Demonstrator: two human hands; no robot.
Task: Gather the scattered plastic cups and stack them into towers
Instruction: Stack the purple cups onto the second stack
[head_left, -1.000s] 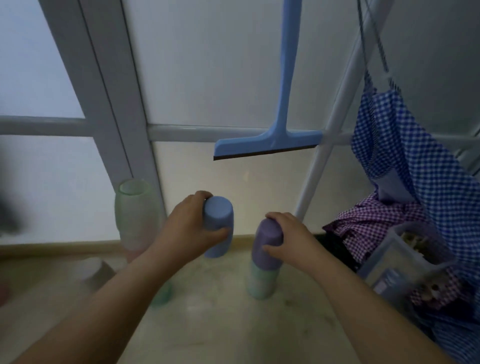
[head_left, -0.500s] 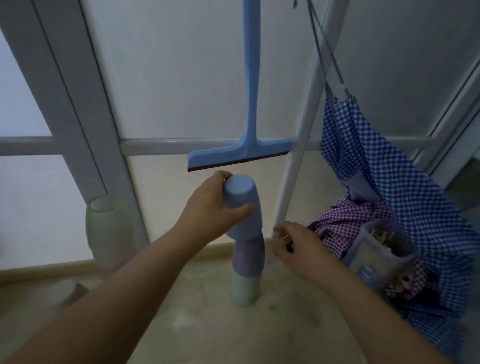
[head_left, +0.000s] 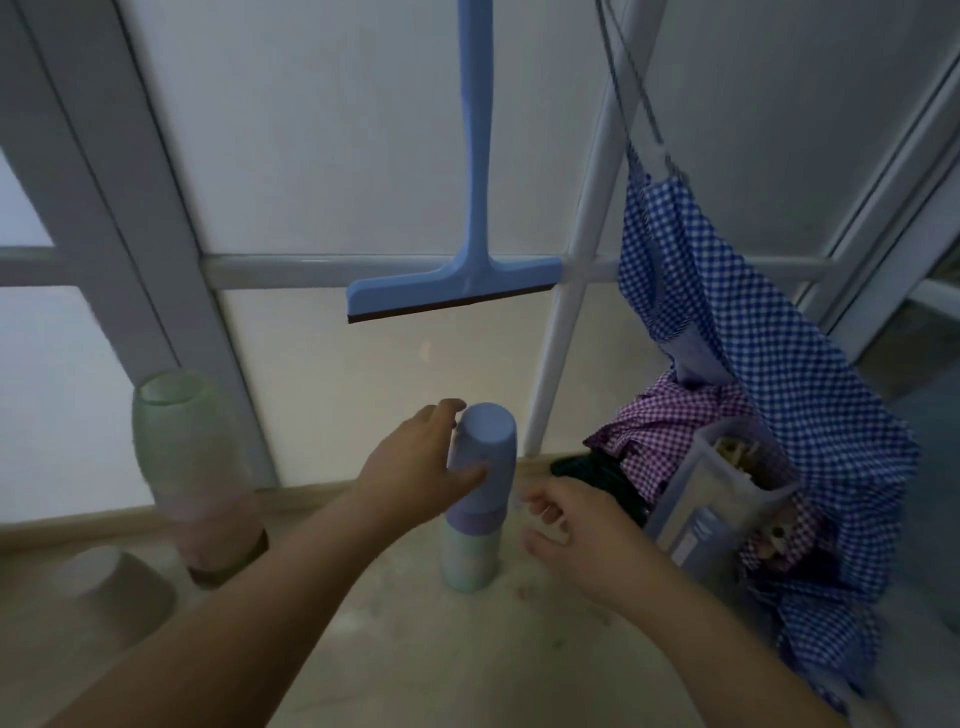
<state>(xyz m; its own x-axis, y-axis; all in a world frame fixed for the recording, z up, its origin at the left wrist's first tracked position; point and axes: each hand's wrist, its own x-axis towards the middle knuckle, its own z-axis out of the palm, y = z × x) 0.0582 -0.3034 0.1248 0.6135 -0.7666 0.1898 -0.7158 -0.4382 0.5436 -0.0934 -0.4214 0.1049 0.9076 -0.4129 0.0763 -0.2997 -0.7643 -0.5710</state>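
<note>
A tower of upside-down cups stands on the floor in the middle: a blue cup on top, a purple cup showing as a band under it, and a pale green cup at the bottom. My left hand wraps around the blue cup from the left. My right hand hovers just right of the tower, fingers spread, holding nothing. A second tower, green over pink over brown, stands at the left against the door frame. A beige cup sits upside down at the far left.
A blue squeegee hangs above the tower. At the right, a blue checked cloth, a purple checked cloth and a clear plastic box crowd the floor. Glass door panels with white frames close the back.
My left hand has lowered the blue cup down over the purple cup, which now shows only as a band. My right hand has let go of the tower and stays beside it.
</note>
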